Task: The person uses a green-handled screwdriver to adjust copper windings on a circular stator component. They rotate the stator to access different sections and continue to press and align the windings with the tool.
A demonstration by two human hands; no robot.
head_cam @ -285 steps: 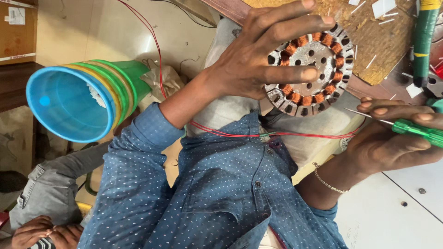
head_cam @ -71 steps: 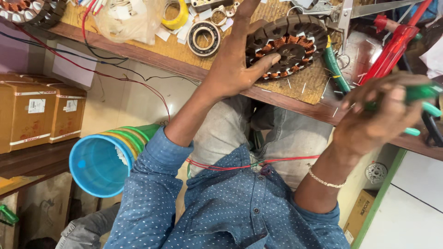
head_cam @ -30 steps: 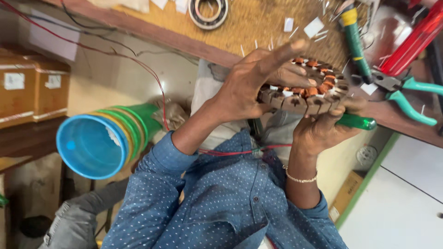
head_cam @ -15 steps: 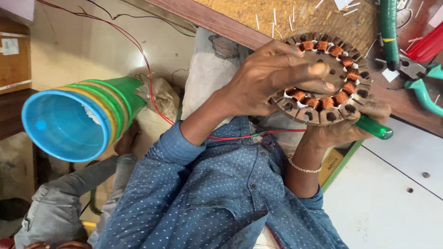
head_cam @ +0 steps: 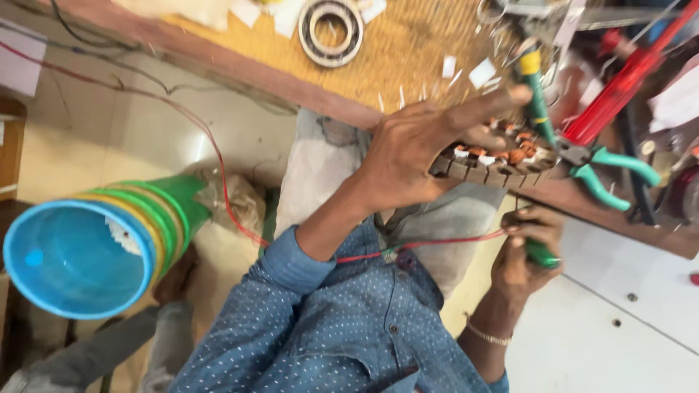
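My left hand (head_cam: 411, 156) grips a round motor stator (head_cam: 499, 161) with copper-coloured windings. The stator is seen nearly edge-on, just at the front edge of the wooden bench (head_cam: 408, 65). My right hand (head_cam: 520, 255) is below the stator, over my lap. Its fingers are closed around a green tool handle (head_cam: 542, 255), and the tool's tip is hidden. A thin red wire (head_cam: 429, 244) runs across my blue dotted shirt between the two arms.
On the bench lie a steel bearing ring (head_cam: 331, 22), a green-and-yellow screwdriver (head_cam: 535, 87), green-handled pliers (head_cam: 611, 171), a long red tool (head_cam: 626, 73) and white paper slips. A nested stack of blue, yellow and green plastic tubs (head_cam: 80, 251) lies at my left.
The stator has tipped from face-on to nearly edge-on and now sits at the bench edge. My right hand has dropped below it, still holding the green handle. The view shifted.
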